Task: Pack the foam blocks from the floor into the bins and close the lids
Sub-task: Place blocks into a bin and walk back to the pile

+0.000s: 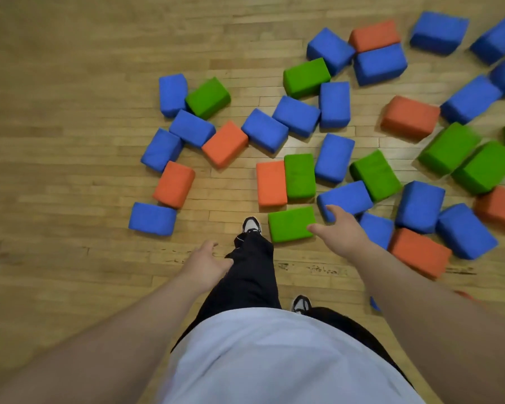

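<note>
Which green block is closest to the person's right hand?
The green block just in front of the shoe; the right hand hovers at its edge. Other green blocks lie farther away.

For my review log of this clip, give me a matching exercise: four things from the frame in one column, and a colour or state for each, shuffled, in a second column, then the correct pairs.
Column 1
1. Block nearest the front shoe
2. Lone block at the bottom left of the pile
3. Right hand
4. Left hand

Column 2
A. blue
B. open, empty, beside the trouser leg
C. green
D. open, reaching toward the blocks

Pairs: 1-C, 2-A, 3-D, 4-B
</note>
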{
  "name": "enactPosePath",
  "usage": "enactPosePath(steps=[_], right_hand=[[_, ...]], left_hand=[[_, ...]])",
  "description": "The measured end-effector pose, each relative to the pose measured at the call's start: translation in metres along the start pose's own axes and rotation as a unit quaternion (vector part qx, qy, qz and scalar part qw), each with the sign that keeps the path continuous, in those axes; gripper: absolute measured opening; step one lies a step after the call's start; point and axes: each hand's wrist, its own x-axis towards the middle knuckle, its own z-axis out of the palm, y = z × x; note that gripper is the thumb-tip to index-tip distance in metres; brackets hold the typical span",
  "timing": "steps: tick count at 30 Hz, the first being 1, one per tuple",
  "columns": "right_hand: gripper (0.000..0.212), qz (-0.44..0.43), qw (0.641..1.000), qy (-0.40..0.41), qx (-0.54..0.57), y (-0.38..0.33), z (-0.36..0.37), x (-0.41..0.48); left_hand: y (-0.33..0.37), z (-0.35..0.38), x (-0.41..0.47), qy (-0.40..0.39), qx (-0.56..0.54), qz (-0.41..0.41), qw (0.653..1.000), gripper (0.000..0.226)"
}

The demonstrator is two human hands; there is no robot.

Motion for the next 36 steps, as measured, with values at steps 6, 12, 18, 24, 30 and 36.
enactPosePath(steps=[6,12,18,24,30,36], right_hand=[[0.087,0.081,0.996,0.006,-0.026,0.014,-0.014,0.115],[0.084,0.097,0.992,-0.027,-0.077,0.091,0.026,0.281],[0.089,0.094,0.989,-0.072,-0.089,0.203,0.118,0.451],[0.088,0.075,0.990,-0.086,-0.079,0.279,0.187,0.512],[0.089,0.060,0.998,0.005,-0.023,0.295,0.177,0.496],[0.093,0.081,0.992,0.077,0.056,0.293,0.126,0.488]], left_hand=[[0.086,-0.001,0.128,-0.065,0.037,0.007,0.997,0.080],[0.130,0.095,0.304,-0.058,0.012,0.000,0.998,0.080],[0.093,0.244,0.467,-0.075,-0.053,-0.076,0.993,0.092],[0.055,0.326,0.553,-0.042,-0.142,-0.163,0.975,0.111],[0.061,0.313,0.527,-0.035,-0.120,-0.096,0.987,0.098],[0.123,0.284,0.466,-0.035,-0.043,0.025,0.998,0.085]])
